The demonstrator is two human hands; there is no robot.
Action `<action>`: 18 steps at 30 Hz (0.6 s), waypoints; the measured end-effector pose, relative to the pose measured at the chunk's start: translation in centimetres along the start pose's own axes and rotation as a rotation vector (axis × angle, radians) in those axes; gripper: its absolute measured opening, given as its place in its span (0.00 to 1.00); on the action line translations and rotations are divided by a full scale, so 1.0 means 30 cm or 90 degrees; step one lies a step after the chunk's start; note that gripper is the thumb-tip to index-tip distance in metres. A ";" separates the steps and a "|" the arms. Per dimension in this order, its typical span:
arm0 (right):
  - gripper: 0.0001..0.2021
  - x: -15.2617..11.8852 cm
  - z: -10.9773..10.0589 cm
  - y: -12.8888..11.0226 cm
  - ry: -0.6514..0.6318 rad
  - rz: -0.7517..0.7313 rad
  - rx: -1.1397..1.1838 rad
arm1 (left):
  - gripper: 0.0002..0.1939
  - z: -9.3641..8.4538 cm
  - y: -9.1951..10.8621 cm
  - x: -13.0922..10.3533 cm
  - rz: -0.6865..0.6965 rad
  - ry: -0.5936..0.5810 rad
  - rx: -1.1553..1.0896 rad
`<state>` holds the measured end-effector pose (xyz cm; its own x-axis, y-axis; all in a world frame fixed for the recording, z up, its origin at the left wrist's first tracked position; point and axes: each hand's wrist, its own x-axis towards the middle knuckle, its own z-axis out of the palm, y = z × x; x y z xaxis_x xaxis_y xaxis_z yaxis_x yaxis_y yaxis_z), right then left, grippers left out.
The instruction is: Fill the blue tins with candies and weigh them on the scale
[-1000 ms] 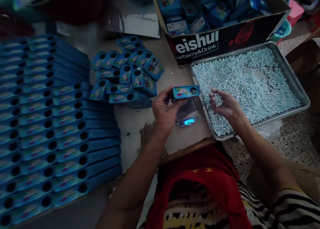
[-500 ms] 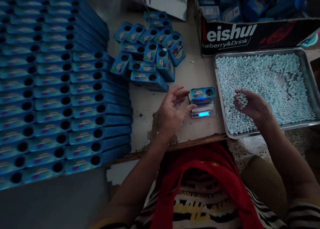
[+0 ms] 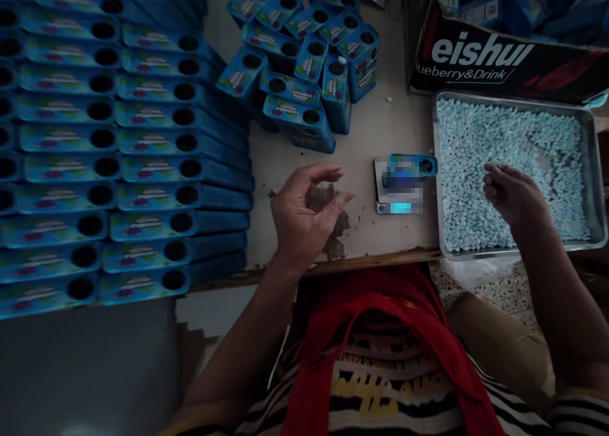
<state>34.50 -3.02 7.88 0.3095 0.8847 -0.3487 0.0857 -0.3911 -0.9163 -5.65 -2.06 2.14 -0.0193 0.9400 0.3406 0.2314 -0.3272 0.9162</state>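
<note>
A blue box (image 3: 412, 165) with a round dark hole sits on a small scale (image 3: 383, 198) whose display is lit. My left hand (image 3: 307, 214) hovers over the table to the left of the scale, fingers curved and apart, holding nothing. Over the left part of a metal tray (image 3: 440, 233) of small pale blue candies (image 3: 464, 144) is my right hand (image 3: 516, 195). Its fingers are closed together; whatever they hold is hidden.
Rows of blue boxes (image 3: 147, 169) fill the left side. A loose cluster of similar boxes (image 3: 297, 112) stands at the back middle. Behind the tray is a black cardboard box (image 3: 476, 61) holding more blue packs. One loose candy (image 3: 389, 99) lies on the table.
The view has shifted. My left hand has moved left, away from the box on the scale. My right hand, earlier cupping candies, has closed, and the candies no longer show in it.
</note>
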 end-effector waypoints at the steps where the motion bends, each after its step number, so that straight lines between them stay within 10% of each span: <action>1: 0.12 0.010 -0.001 -0.005 -0.024 0.054 0.066 | 0.19 -0.003 0.003 0.000 0.002 -0.006 0.009; 6: 0.09 0.004 0.052 -0.056 -0.071 0.167 0.117 | 0.13 -0.019 0.019 -0.003 -0.015 -0.003 0.037; 18: 0.08 -0.057 0.276 -0.268 -0.273 0.000 -0.054 | 0.17 0.024 0.028 0.049 -0.031 0.003 -0.042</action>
<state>25.45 0.72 14.21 -0.1106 0.9029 -0.4155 0.1691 -0.3948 -0.9031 -4.78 -0.90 3.24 -0.0336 0.9544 0.2968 0.1654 -0.2875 0.9434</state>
